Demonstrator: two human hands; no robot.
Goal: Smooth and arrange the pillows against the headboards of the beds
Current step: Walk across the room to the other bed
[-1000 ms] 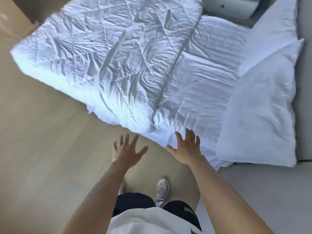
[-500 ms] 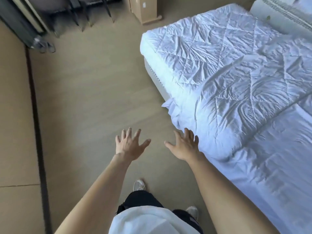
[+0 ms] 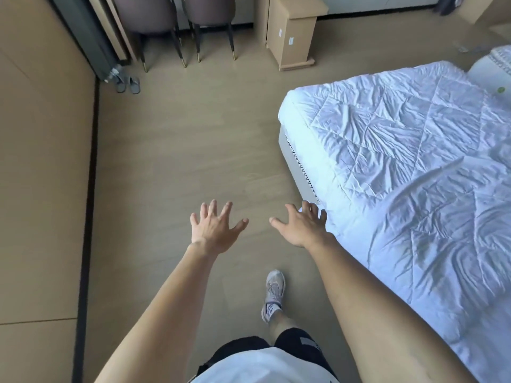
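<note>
A bed (image 3: 298,153) with a wrinkled white quilt (image 3: 414,167) fills the right side of the head view. No pillow or headboard shows in this frame. My left hand (image 3: 214,230) is held out over the wooden floor, fingers spread, holding nothing. My right hand (image 3: 302,226) is also spread and empty, just left of the bed's near edge, over the floor. A second bed's corner (image 3: 495,64) shows at the far right.
Two chairs (image 3: 177,26) stand at the back by the wall, with grey slippers (image 3: 128,84) on the floor beside them. A light wooden cabinet (image 3: 293,31) stands behind the bed's foot. A wooden wall panel (image 3: 41,161) runs along the left. My shoe (image 3: 273,291) is on the floor.
The view has swung left, away from the pillows and along the bed toward its foot. Both hands stay spread and empty in front of me.
</note>
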